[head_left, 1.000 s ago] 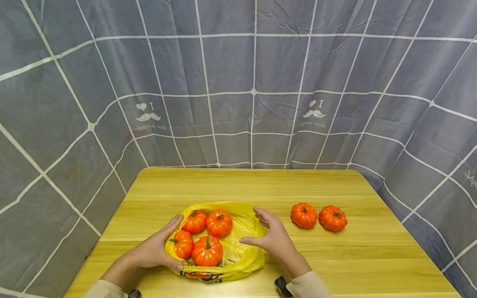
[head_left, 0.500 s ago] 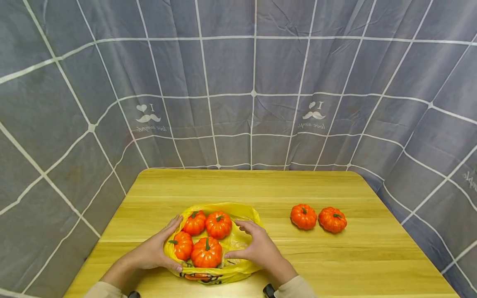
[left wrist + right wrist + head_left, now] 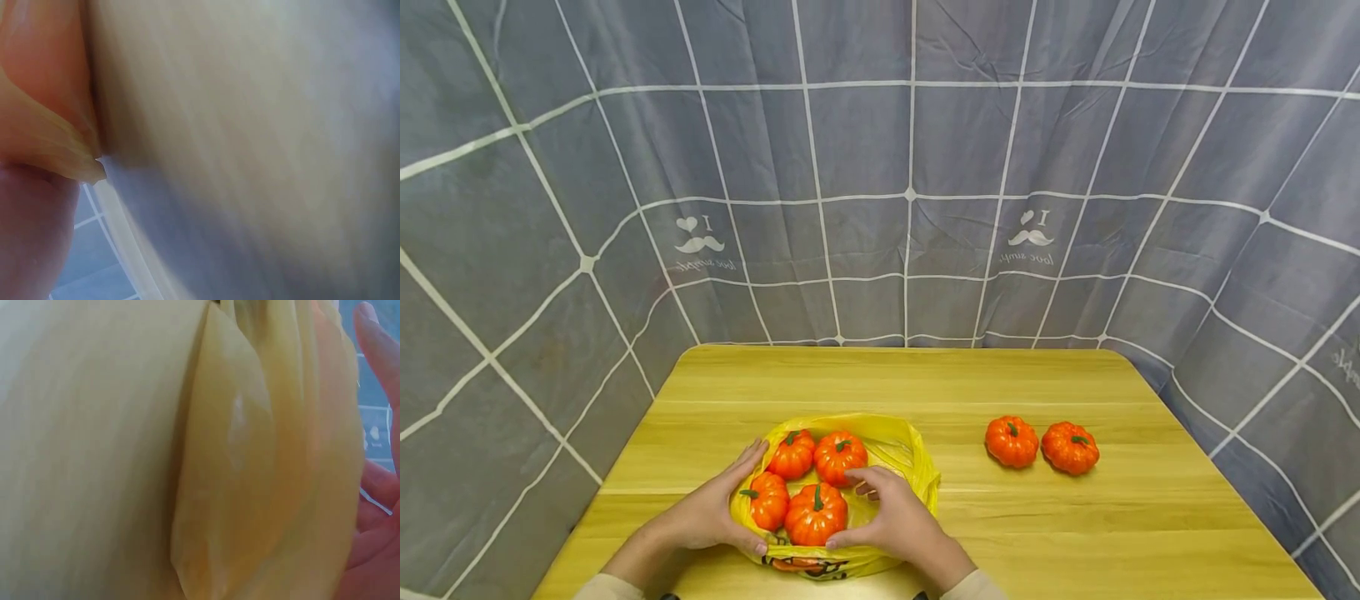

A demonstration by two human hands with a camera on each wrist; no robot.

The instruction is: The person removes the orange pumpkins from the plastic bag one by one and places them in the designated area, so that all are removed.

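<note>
A yellow plastic bag lies with its mouth up, several orange toy pumpkins grouped toward its left side. My left hand rests along the bag's left rim, fingers and thumb spread around that side. In the left wrist view, yellow plastic lies against skin. My right hand reaches over the bag's right side, thumb and fingers apart. Its thumb is beside the front pumpkin and its fingertips are close to the back-right one; contact is unclear. The right wrist view shows the bag's side before part of that hand.
Two more orange pumpkins, one left and one right, sit side by side on the wooden table. Behind and around the table hangs a grey curtain with white grid lines.
My right hand has moved left, from the bag's right edge to beside the pumpkins inside. My left hand has stayed at the left rim. The loose pumpkins keep their places.
</note>
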